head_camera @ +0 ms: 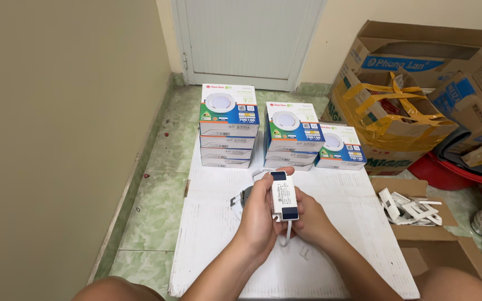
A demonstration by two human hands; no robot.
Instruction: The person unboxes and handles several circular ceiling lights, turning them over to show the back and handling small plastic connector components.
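Both hands, left hand point(259, 214) and right hand point(309, 218), grip the white driver unit point(283, 196), fingers point(271, 177) closed around it. Stacked lamp boxes point(229, 125) stand at 12 o'clock.

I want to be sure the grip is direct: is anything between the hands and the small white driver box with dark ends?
Nothing visible. The left hand and right hand both hold the white driver box directly, bare fingers on its sides, above the white sheet. Its white cable hangs loose below.
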